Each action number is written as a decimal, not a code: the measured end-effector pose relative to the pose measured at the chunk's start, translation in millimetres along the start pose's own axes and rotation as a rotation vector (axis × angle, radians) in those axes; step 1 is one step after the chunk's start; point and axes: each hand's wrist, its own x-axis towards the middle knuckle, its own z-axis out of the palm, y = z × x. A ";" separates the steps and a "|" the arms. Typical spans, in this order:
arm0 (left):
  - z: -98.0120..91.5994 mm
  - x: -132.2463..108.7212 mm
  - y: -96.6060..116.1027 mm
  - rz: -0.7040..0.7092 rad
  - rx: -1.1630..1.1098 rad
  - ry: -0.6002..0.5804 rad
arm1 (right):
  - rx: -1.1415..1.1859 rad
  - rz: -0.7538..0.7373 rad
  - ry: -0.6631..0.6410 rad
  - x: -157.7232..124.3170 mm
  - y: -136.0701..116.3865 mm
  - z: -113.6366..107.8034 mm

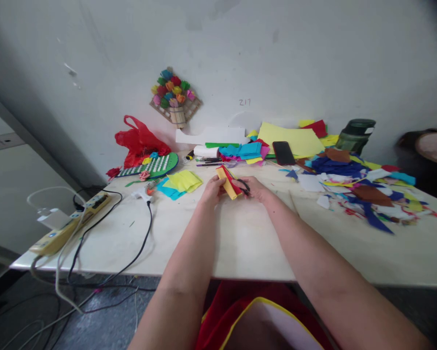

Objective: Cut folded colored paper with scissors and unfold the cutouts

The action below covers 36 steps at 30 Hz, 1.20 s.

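Observation:
My left hand pinches a folded strip of yellow paper with red paper lying against its right side. From the right, my right hand grips a pair of scissors by the dark handles. The blades run along the red paper; whether they bite into it is too small to tell. Both hands are near the middle of the table. Left of them lie yellow crepe sheets and blue sheets.
A glue gun with a black cord and a power strip lie at left. Behind are a red plastic bag, marker pens and a phone. A heap of paper scraps and a green bottle stand right.

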 end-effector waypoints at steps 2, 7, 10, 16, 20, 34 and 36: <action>0.2 0.0 0.2 -0.002 -0.002 0.003 | -0.002 0.007 0.006 -1.2 -2.1 0.9; 0.9 -0.5 0.7 -0.002 0.000 0.017 | -0.023 0.006 0.021 -3.8 -5.8 2.7; 1.4 -1.4 1.3 -0.001 -0.005 0.022 | -0.033 0.004 0.029 -2.2 -3.8 2.5; 1.4 -1.3 1.4 -0.007 -0.007 0.043 | -0.044 -0.001 0.018 0.7 -1.6 3.1; 1.7 -1.6 1.2 -0.015 -0.016 0.053 | -0.033 0.040 0.019 -1.0 -3.8 4.9; 6.3 -1.6 0.6 -0.007 -0.155 0.096 | 0.025 0.019 -0.072 -3.4 0.6 2.1; 5.9 -1.3 0.4 0.001 -0.145 0.093 | 0.025 0.022 -0.067 -3.6 0.7 1.6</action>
